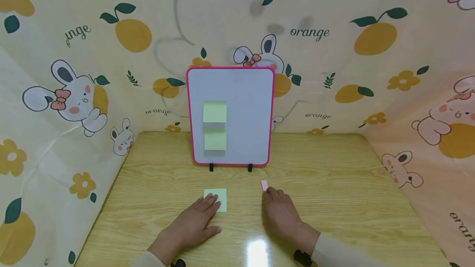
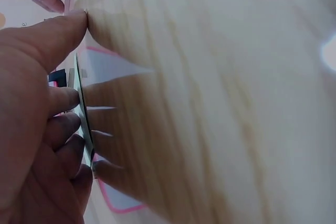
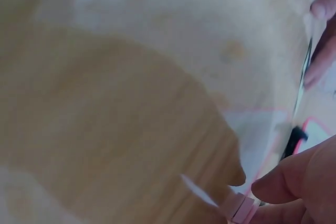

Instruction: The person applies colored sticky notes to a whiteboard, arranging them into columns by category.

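A square light-green sticky note pad (image 1: 222,195) lies on the table. My left hand (image 1: 196,219) rests on it, fingers stretched out and thumb apart on the table. The left wrist view shows the pad's thin edge (image 2: 84,114) under those fingertips. My right hand (image 1: 281,213), fingers curled, pinches a small pale-pink block (image 1: 264,185) at the tabletop. The same pink block (image 3: 241,207) appears by the thumb in the right wrist view; its exact kind cannot be told. Behind both hands stands a white board (image 1: 246,114) with a pink frame.
Two green sticky notes, an upper one (image 1: 215,111) and a lower one (image 1: 215,139), hang on the board's left half. Black feet (image 1: 211,167) support the board on the wood-grain table (image 1: 326,176). A patterned cloth (image 1: 230,15) encloses the back and sides.
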`<control>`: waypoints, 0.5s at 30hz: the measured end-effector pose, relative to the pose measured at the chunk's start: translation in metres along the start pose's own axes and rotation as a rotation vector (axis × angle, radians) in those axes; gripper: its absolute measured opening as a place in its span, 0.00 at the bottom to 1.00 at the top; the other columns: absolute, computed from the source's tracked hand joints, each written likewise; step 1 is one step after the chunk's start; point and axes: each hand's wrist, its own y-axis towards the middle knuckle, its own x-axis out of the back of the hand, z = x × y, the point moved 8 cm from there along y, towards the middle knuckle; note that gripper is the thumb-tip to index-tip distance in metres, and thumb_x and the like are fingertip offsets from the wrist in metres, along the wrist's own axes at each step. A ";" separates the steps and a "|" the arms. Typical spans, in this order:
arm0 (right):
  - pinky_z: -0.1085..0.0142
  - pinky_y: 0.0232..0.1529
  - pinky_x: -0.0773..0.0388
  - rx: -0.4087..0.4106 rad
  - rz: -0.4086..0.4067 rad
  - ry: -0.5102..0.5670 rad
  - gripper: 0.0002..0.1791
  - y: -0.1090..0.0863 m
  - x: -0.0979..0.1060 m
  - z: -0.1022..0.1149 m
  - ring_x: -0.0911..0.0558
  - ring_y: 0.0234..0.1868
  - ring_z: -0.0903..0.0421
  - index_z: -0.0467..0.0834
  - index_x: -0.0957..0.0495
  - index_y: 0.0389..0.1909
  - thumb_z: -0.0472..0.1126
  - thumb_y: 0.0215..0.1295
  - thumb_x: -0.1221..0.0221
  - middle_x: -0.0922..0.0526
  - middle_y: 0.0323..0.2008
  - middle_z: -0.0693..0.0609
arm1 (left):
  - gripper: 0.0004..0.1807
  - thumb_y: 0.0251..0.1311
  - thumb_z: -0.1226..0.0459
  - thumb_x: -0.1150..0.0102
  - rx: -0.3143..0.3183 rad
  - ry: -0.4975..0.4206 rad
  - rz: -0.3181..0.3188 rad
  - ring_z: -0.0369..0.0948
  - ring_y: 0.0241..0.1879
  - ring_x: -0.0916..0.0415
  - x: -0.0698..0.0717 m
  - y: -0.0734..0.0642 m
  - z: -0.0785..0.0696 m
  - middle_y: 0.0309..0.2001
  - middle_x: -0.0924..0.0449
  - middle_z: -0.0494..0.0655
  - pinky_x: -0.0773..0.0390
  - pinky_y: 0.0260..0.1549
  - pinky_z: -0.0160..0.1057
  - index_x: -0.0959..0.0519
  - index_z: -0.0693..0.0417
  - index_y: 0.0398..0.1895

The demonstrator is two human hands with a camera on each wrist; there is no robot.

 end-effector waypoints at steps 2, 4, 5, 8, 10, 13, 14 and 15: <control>0.53 0.35 0.19 0.008 -0.001 0.008 0.21 0.001 -0.002 0.010 0.19 0.43 0.43 0.30 0.19 0.52 0.29 0.56 0.35 0.17 0.52 0.38 | 0.41 0.75 0.41 0.45 -0.001 -0.002 0.000 0.51 0.83 0.45 0.000 0.000 -0.001 0.83 0.41 0.53 0.43 0.82 0.54 0.36 0.56 0.81; 0.54 0.35 0.20 0.014 -0.008 0.017 0.18 0.002 -0.004 0.019 0.19 0.43 0.44 0.32 0.19 0.52 0.29 0.60 0.36 0.17 0.52 0.39 | 0.42 0.75 0.41 0.44 -0.005 0.000 -0.005 0.52 0.83 0.45 0.000 0.001 -0.002 0.83 0.41 0.54 0.43 0.82 0.54 0.36 0.57 0.81; 0.54 0.36 0.19 0.017 -0.010 0.023 0.18 0.002 -0.004 0.023 0.19 0.45 0.44 0.32 0.19 0.53 0.29 0.61 0.36 0.17 0.53 0.39 | 0.42 0.75 0.42 0.44 -0.006 0.000 -0.007 0.52 0.83 0.45 0.000 0.001 -0.002 0.82 0.41 0.54 0.43 0.82 0.54 0.37 0.57 0.81; 0.56 0.37 0.20 0.024 -0.012 0.037 0.17 0.003 -0.006 0.035 0.20 0.46 0.46 0.34 0.20 0.52 0.31 0.62 0.37 0.18 0.54 0.40 | 0.42 0.74 0.42 0.44 -0.007 -0.003 -0.011 0.52 0.83 0.45 0.000 0.002 -0.003 0.82 0.41 0.54 0.43 0.82 0.54 0.37 0.58 0.81; 0.58 0.37 0.23 0.021 -0.004 0.050 0.15 0.003 -0.006 0.041 0.21 0.45 0.47 0.35 0.20 0.51 0.32 0.63 0.38 0.19 0.54 0.42 | 0.42 0.74 0.42 0.44 -0.009 -0.002 -0.011 0.51 0.83 0.45 -0.001 0.002 -0.003 0.82 0.40 0.53 0.43 0.82 0.53 0.36 0.57 0.81; 0.60 0.36 0.25 0.022 0.007 0.070 0.17 0.003 -0.007 0.047 0.22 0.44 0.48 0.35 0.21 0.50 0.34 0.60 0.37 0.19 0.53 0.42 | 0.42 0.74 0.42 0.43 -0.017 -0.004 -0.011 0.51 0.83 0.46 -0.001 0.003 -0.003 0.82 0.40 0.53 0.43 0.82 0.53 0.36 0.57 0.81; 0.60 0.36 0.25 0.022 0.014 0.078 0.17 0.003 -0.007 0.049 0.22 0.44 0.48 0.35 0.21 0.51 0.35 0.60 0.37 0.19 0.53 0.42 | 0.41 0.74 0.42 0.43 -0.021 -0.005 -0.013 0.51 0.83 0.45 -0.001 0.003 -0.003 0.82 0.40 0.53 0.43 0.82 0.53 0.35 0.57 0.80; 0.60 0.36 0.25 0.023 0.023 0.080 0.18 0.004 -0.008 0.051 0.22 0.45 0.48 0.35 0.21 0.51 0.35 0.60 0.37 0.19 0.53 0.42 | 0.41 0.74 0.43 0.43 -0.024 -0.006 -0.013 0.51 0.83 0.45 -0.001 0.003 -0.003 0.82 0.39 0.53 0.43 0.82 0.53 0.35 0.57 0.80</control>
